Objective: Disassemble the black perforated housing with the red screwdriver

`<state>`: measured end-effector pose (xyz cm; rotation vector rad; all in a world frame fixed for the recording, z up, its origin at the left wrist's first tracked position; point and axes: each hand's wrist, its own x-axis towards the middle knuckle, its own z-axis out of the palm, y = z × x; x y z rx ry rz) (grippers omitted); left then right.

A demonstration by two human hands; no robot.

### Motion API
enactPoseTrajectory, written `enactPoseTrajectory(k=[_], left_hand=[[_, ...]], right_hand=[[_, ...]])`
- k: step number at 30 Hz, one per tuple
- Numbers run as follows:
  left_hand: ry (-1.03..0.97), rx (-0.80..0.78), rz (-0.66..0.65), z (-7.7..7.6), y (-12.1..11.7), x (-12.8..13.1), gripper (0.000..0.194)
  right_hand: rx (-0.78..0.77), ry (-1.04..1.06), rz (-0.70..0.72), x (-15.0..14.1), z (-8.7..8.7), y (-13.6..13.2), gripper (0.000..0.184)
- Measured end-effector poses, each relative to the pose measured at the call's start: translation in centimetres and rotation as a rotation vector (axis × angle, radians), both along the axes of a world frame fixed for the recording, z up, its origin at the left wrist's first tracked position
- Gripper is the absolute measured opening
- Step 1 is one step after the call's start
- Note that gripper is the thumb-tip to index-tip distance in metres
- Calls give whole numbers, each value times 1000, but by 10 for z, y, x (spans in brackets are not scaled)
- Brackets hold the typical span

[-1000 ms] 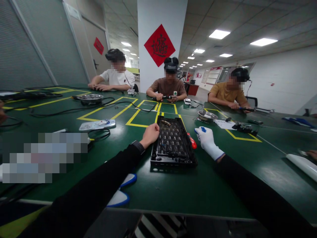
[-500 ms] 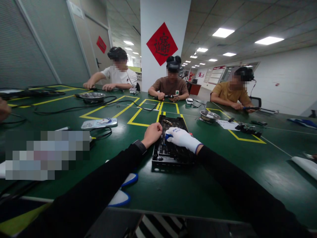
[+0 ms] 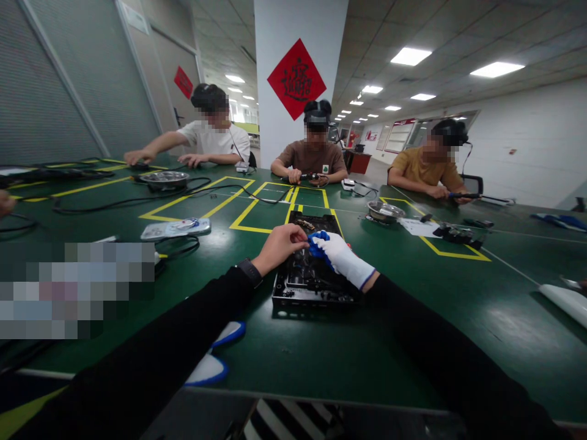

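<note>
Black is the open electronics casing point(image 3: 315, 298), which lies on the green worktop point(image 3: 330, 351) straight in front of you, with its near wall toward your body. Your two hands meet above it. Your left hand point(image 3: 282, 244) is bare, and its fingers bend toward the blue-palmed glove of your right hand point(image 3: 335, 249). The right fingers are curled inward; I cannot tell what either hand holds, because the fingertips cover one another. A small metallic part point(image 3: 306, 225) lies at the far end of the casing, just beyond your left fingers.

For this close finger work, I judge that it is good to let the bare fingertips do the fine feeling and the gloved ones give the steady support. Press lightly, since the glove probably dulls the touch. Hold your wrists low and calm, so your sleeves do not push the casing, and be careful not to knock the metallic part.
</note>
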<state>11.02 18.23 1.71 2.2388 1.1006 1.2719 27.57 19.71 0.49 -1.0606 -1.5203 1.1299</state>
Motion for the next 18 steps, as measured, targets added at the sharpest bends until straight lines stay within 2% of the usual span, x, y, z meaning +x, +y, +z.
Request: enactPoseTrajectory(k=[5,8,11,18], left_hand=[[46,13,57,0,0,0,15],[72,12,79,-3,4,-1,10],[84,-1,66,-6,7,-3,16],[138,-18,102,-7,8,-4,24]], right_hand=[[21,-33,-15,2,5,-6,21],[168,-247,-3,2,10,-11,11],[352,-527,36,2,14,-17,11],[471,-669,24,1,16,-17,12]])
